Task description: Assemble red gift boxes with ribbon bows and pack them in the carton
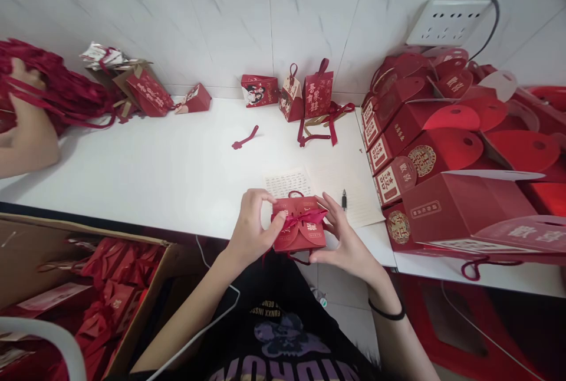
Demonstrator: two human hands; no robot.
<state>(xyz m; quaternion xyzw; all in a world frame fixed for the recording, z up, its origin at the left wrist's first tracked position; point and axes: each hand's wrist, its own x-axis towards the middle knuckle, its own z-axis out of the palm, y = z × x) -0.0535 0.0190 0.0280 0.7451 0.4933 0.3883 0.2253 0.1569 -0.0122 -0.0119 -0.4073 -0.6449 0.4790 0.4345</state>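
A small red gift box [298, 242] with gold characters is held at the table's front edge. Across its top runs a dark red ribbon [309, 216], tied at the middle, and a cord loop shows at its far side. My left hand [254, 225] grips the box's left side, thumb on top near the ribbon. On the right side, my right hand [347, 242] holds the box between thumb and fingers. Sheets of written paper [287, 183] lie just beyond the box, and a black pen [344, 199] rests on the paper to the right.
Large red gift boxes [424, 151] are stacked at the right, below a power strip [448, 21]. Small boxes [318, 95] and a loose strap [245, 138] are at the back. Another person's arm [30, 127] reaches into ribbons [57, 83]. A carton [137, 304] of red boxes stands lower left.
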